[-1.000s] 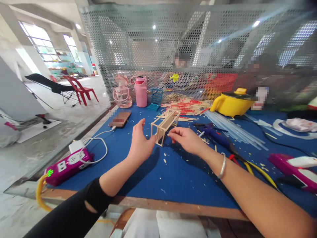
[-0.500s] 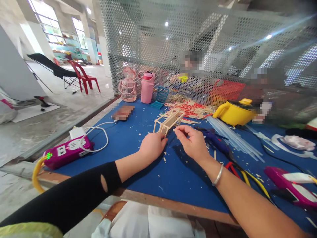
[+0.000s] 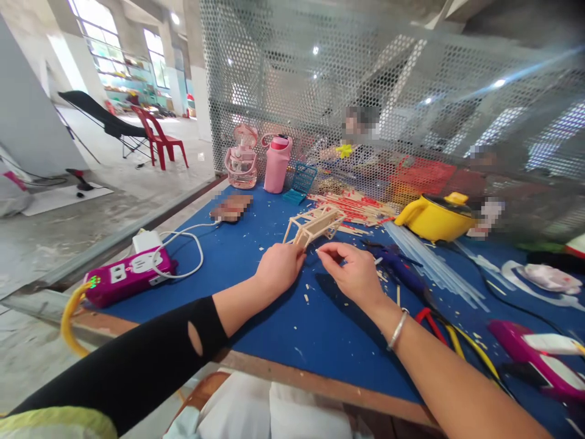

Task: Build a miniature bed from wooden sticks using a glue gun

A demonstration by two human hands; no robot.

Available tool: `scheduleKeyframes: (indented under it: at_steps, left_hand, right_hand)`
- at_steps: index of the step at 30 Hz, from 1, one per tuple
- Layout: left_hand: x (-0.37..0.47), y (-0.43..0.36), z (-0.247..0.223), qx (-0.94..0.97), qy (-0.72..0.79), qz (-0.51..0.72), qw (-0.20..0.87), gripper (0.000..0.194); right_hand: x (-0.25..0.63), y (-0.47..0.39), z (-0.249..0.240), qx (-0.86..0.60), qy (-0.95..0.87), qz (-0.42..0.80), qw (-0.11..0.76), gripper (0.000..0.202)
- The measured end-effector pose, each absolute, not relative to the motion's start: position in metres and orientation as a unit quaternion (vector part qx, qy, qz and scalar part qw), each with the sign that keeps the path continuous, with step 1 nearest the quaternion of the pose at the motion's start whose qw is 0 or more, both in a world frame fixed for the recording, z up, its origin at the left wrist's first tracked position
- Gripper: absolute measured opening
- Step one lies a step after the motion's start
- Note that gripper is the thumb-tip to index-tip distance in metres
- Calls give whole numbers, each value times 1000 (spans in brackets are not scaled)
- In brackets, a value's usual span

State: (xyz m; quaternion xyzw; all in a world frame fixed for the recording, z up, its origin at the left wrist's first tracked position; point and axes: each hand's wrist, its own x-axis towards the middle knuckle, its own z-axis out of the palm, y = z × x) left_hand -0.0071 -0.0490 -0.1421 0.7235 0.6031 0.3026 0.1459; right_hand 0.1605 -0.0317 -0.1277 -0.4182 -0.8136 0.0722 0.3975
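Note:
A small frame built of thin wooden sticks (image 3: 315,225) is held at its near end by my left hand (image 3: 280,268), fingers closed round it. It tilts up and away over the blue tabletop. Just to the right, my right hand (image 3: 350,268) is pinched, thumb against forefinger, with a tiny pale bit at the tips that is too small to name. The right fingertips are close to the near end of the frame, apart from it. Behind the frame lies a pile of red-tipped wooden sticks (image 3: 356,206).
Clear glue sticks (image 3: 436,268), a blue-handled tool (image 3: 402,268) and a yellow pot (image 3: 434,218) lie to the right. Pink bottles (image 3: 276,164) stand by the perforated screen (image 3: 292,73). A purple power strip (image 3: 130,274) sits left; people are behind the screen.
My right hand has moved slightly left and down, nearer the frame's near end. My left hand still holds the frame. The whole view has shifted slightly.

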Motion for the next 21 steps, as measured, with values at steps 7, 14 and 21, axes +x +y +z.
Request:
scheduleKeyframes:
  at_steps: [7, 14, 21]
  left_hand:
    - [10, -54, -141, 682, 576, 383, 237, 23]
    - [5, -64, -138, 542, 531, 463, 459, 33]
    - [5, -66, -132, 457, 441, 498, 591, 20]
  right_hand:
    - [155, -32, -126, -450, -785, 94, 416, 19]
    - [161, -35, -121, -399, -831, 28, 386, 14]
    - [163, -36, -118, -339, -868, -59, 358, 15]
